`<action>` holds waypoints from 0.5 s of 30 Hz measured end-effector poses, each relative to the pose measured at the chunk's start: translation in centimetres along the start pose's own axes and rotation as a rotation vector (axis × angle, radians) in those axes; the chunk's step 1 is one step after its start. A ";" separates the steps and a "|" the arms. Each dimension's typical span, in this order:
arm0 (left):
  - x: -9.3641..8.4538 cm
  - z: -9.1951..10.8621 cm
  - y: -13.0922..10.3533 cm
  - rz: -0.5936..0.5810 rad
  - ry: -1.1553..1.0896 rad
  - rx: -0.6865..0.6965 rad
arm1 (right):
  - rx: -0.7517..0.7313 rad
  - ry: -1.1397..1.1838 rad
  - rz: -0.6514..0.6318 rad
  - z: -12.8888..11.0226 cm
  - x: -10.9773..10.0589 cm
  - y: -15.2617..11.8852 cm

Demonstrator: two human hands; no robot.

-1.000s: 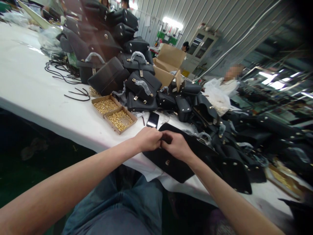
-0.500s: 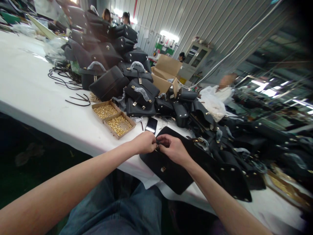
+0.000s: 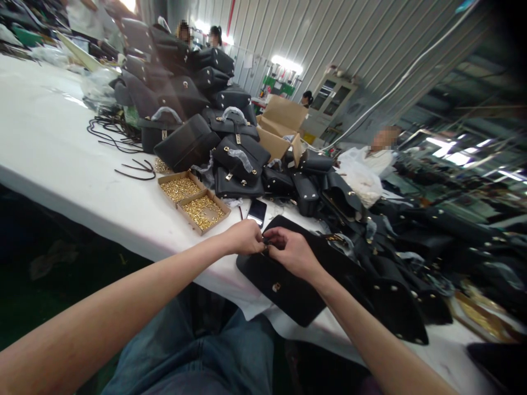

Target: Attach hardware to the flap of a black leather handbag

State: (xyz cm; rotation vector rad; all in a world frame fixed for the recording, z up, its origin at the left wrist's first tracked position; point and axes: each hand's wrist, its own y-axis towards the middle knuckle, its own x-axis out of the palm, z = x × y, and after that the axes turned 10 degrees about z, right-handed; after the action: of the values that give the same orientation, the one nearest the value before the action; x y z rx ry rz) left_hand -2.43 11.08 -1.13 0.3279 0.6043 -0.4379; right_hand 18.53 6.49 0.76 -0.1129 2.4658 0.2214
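A black leather bag lies flat at the table's front edge, a small gold clasp showing on it. Over its upper left part, my left hand is closed with its fingertips pinched together. My right hand meets it there, its thumb and fingers curled inward. Between the fingertips is something small and dark, too hidden to name. A phone lies just beyond my left hand. Two joined cardboard trays, a rear tray and a front tray, hold small gold metal parts to the left.
Black handbags with wrapped handles are piled behind the hands, and more bags lie along the right. An open carton stands among them. Dark cords lie on the white table. A person is across the table.
The view has shifted slightly, so the scene sits a little lower and to the right. My hands keep nearly the same pose at the bag.
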 end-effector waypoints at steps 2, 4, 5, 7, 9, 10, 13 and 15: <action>0.1 -0.1 0.1 0.002 -0.035 -0.042 | 0.012 0.009 0.010 0.2 0.1 0.0; 0.1 -0.1 0.1 0.004 -0.045 -0.083 | 0.022 0.004 0.016 0.5 0.2 0.1; 0.1 -0.1 0.1 0.003 -0.037 -0.092 | 0.025 -0.001 0.015 0.5 0.2 0.1; 0.1 0.1 0.1 0.002 -0.007 -0.081 | 0.024 0.001 0.007 0.6 0.2 0.1; 0.2 0.1 0.1 0.009 0.015 -0.053 | 0.028 0.012 -0.001 0.6 0.2 0.1; 0.2 0.1 0.1 0.019 0.019 -0.042 | 0.033 0.014 -0.003 0.5 0.2 0.1; 0.5 -0.3 0.3 0.037 -0.001 -0.040 | 0.032 0.003 -0.003 0.3 0.3 0.1; 0.7 -0.7 0.4 0.022 -0.046 -0.075 | 0.018 -0.005 0.000 0.2 0.5 0.1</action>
State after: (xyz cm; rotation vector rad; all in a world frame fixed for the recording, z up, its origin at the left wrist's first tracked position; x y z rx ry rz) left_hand -2.03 11.55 -2.03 0.2518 0.5701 -0.3995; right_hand 18.22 6.60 0.28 -0.1039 2.4624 0.1987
